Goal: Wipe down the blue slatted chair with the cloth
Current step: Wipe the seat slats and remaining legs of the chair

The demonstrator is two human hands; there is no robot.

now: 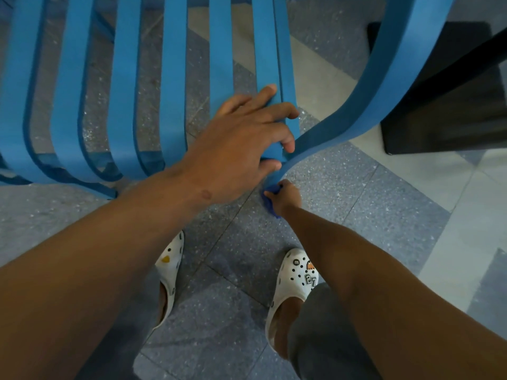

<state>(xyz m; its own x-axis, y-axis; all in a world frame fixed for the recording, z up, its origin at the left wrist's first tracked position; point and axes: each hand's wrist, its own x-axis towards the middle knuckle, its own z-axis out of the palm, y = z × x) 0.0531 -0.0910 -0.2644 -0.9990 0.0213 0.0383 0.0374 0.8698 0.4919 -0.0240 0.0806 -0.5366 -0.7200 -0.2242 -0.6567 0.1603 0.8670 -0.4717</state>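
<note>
"27" charm and "m" charm on the right white clog (295, 281)

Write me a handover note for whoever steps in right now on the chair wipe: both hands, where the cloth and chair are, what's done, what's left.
Left hand: gripping the front edge of the blue slatted chair at its right-most slats, steadying it.
Right hand: closed around the blue cloth, low down, where the chair's curved side band drops toward the floor.
Chair stands on the speckled tile floor, a dark block to its right.
Done: cannot tell from this view which slats are already wiped.
Left: likely finish that lower band, then check the remaining slats and frame.
</note>
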